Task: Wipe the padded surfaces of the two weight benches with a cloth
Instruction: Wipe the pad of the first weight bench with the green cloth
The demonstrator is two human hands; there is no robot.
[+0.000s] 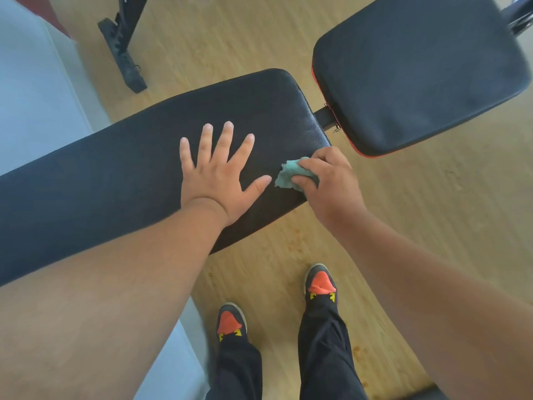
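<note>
A long black padded bench back [121, 174] runs from the left edge to the middle of the view. My left hand [219, 174] lies flat on it with fingers spread. My right hand [328, 180] grips a crumpled teal cloth [288, 176] at the pad's near right corner, touching the padding. Beyond a short metal link sits a second black pad with a red rim [418, 73] at the upper right.
A black metal bench frame foot [124, 50] stands on the wooden floor at the upper left. A pale wall or panel [34, 105] lines the left side. My two feet in black and orange shoes [320, 284] stand just below the bench.
</note>
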